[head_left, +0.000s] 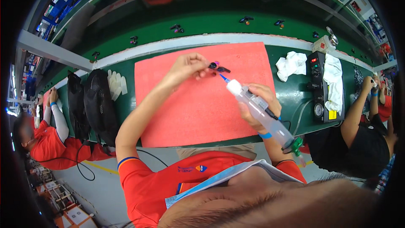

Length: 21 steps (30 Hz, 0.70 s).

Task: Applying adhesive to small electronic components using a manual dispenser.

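Note:
My left hand [188, 68] pinches a small black part with a pink spot [217, 66] above the red foam mat [198, 109]. My right hand [258, 106] grips a clear syringe dispenser [260, 112] with a white collar and a blue needle tip [224, 77]. The needle tip points up and left, just below the small part, almost touching it. A green fitting and a hose sit at the syringe's rear end [296, 145].
A black control box [321, 86] with knobs stands right of the mat, white cloths [292, 64] beside and on it. Black bags [98, 105] and white gloves [116, 83] lie left. Small parts ride the green conveyor [202, 25] behind. Other people work on both sides.

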Tool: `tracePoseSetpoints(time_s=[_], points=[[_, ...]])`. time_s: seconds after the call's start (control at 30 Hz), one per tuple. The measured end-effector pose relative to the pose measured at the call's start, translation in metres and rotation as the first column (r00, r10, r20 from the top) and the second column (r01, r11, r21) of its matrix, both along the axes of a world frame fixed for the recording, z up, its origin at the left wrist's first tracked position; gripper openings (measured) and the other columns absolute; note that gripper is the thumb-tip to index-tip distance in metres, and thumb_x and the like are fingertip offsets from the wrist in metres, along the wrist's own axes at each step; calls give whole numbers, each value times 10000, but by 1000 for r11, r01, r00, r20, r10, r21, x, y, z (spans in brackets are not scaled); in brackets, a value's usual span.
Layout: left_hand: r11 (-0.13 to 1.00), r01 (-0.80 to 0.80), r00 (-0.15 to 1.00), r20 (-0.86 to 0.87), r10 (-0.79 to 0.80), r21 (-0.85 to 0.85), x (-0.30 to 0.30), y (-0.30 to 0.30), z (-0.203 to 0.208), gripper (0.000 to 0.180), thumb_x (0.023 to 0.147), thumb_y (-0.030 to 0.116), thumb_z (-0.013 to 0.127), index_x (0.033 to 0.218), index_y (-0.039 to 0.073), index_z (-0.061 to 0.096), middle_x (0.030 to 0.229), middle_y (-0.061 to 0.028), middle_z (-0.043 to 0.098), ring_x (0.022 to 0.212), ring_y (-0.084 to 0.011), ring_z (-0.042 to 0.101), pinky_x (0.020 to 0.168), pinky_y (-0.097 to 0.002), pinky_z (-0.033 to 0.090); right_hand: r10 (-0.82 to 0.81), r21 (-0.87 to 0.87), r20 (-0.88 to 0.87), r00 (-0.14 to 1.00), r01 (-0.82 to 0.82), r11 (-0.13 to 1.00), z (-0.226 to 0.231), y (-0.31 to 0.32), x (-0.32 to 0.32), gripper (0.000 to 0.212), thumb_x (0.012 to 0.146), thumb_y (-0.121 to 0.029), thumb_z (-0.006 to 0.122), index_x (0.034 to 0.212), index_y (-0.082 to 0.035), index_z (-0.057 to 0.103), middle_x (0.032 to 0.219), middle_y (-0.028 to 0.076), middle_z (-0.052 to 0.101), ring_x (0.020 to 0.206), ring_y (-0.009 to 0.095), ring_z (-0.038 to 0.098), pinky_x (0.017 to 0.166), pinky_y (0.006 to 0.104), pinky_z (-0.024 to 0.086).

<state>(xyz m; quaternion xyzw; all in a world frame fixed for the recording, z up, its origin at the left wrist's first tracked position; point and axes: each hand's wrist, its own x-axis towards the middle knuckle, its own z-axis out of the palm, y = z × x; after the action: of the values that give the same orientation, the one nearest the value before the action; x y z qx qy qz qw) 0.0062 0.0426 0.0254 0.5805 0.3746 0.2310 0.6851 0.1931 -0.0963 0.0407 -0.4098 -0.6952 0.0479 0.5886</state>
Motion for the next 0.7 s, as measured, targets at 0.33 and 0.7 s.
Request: tracePoseSetpoints(time_s=[0.33,0.7], points=[[985,-108,979,159,128,-133,5,-52,-30,97,797,51,521,856,-20,491,745,-113,593,630,-140,587,552,-227,478,-73,-209,-95,993,52,976,-13,2,-1,352,610,-70,681,907,-23,499,794,106,600,675,183,598,584,258,481],[989,-122,976,170,136,-88,6,-55,-32,99,790,24,520,855,-47,496,738,-126,586,641,-154,597,562,-238,497,-126,-249,1,992,122,961,-9,3,-9,310,623,-67,665,879,-5,502,760,113,598,666,161,594,601,248,473]])
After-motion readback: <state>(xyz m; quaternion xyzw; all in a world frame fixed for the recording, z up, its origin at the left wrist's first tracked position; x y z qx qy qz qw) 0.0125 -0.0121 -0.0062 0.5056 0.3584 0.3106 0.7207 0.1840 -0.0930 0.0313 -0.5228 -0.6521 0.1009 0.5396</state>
